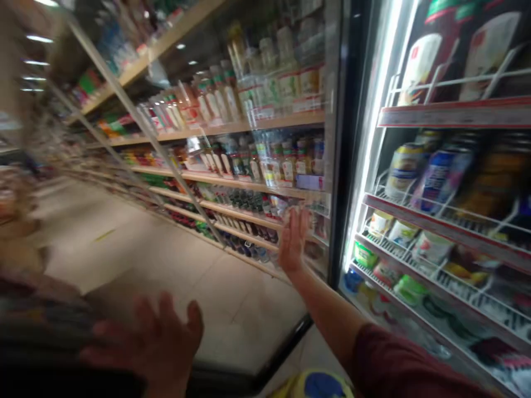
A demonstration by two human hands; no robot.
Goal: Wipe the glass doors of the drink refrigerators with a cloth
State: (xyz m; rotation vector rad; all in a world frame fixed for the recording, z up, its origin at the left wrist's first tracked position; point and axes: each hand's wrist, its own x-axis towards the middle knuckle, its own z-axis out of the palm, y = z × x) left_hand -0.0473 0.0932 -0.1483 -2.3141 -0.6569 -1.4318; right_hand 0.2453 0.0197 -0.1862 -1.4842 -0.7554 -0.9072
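Two bare hands of mine are out in front, and neither is gripping anything. My right hand [292, 240] is raised with its fingers pointing up, nearly flat, and it looks set against the glass door [265, 298], though the blur leaves me unsure of the contact. The door stands ahead of me, just left of the lit cooler [452, 114], with its black bottom rim [284, 349] low in my view. Through the pane I see wooden shelves [224, 130] carrying bottles [290, 85]. My left hand [166, 337] sits lower, fingers fanned and thumb apart; it is too smeared to tell whether it touches the door.

For handling glass like this, I judge a broad palm better than fingertips: pressure spread evenly, wrist firm, elbow a little soft, the force gentle and square to the pane so the hand doesn't skid. Contact well away from the hinges should take less effort, though I can't make the hinges out. I'd also mind the yellow thing [323, 384] with a blue patch beside that low rim, and keep my fingers clear of the black upright [347, 143] between door and cooler.
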